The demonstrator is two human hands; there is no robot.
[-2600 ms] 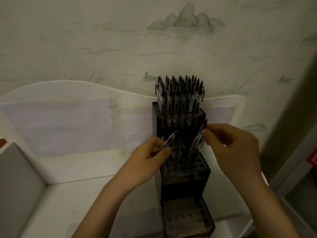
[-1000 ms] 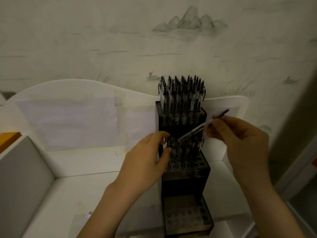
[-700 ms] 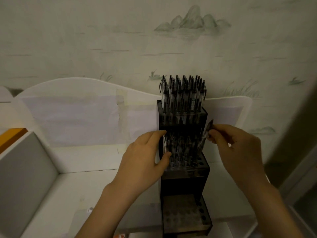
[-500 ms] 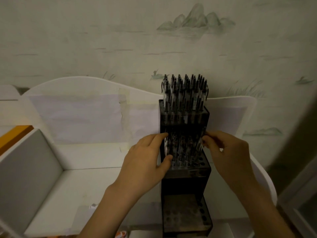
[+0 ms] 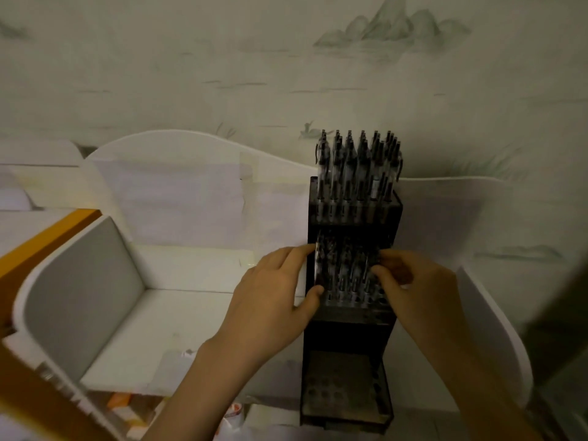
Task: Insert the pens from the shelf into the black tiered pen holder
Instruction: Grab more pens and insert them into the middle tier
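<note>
Black holder [image 5: 350,332], three tiers, dark holes dotting the lowest. Clear pens [image 5: 358,167] with black caps and grips crowding the top tier; more of the same in the middle. White shelf [image 5: 178,313], grey-shaded inner side panel. Orange edge [image 5: 47,237] at far left. Pale green-grey wallpaper [image 5: 222,74], faint ink-wash mountains, grass and a small bird.

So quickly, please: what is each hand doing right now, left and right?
Left hand: fingers and thumb curled around pens in the middle tier of the black pen holder.
Right hand: fingers curled at the same pens; an actual grip cannot be told.
</note>
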